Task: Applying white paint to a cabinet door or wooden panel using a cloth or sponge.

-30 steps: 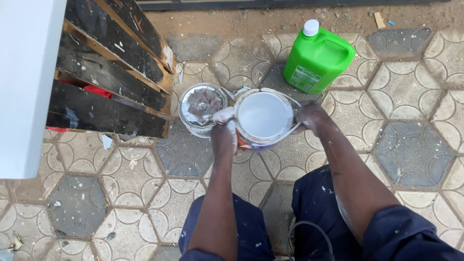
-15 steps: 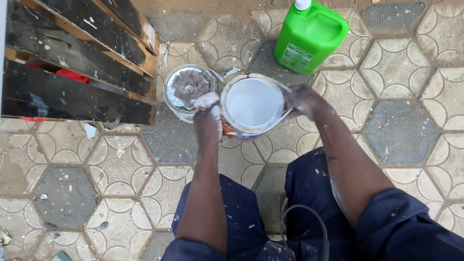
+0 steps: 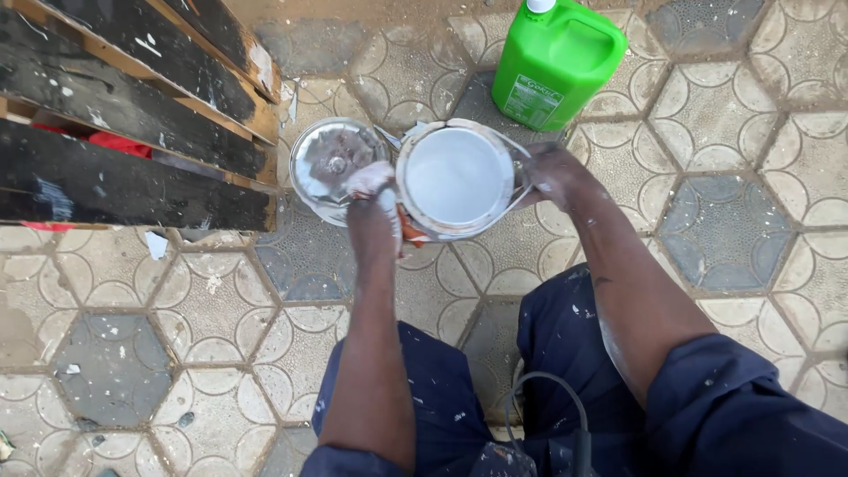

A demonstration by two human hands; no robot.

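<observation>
— What are the two hands doing?

— The left hand (image 3: 371, 190), smeared with white paint, is curled closed against the near-left rim of a round metal tin full of white paint (image 3: 456, 177); whether it pinches something thin there I cannot tell. The right hand (image 3: 549, 172) is cupped about the tin's right side, fingers bent round the wall and touching the thin wire handle (image 3: 521, 150) that hangs there. The tin sits between both hands, on the paving.

— Anything beside it?

— Just left of the left hand, touching the tin, lies a round shiny metal lid (image 3: 334, 163) with paint streaks on it. Beyond the right hand, near but apart from the tin, stands a bright green plastic jug (image 3: 558, 62) with a white cap and a rectangular label low on its near face.

— And the ground?

— Grey and beige hexagonal paving stones (image 3: 177, 353), speckled with white flecks. Well left of the left hand is a stack of dark, paint-marked wooden planks (image 3: 124, 132), with something red showing between them. Below the hands the person's dark blue, paint-spotted trousers (image 3: 442, 406) fill the view, with a grey cable loop (image 3: 548, 397) between the knees.
</observation>
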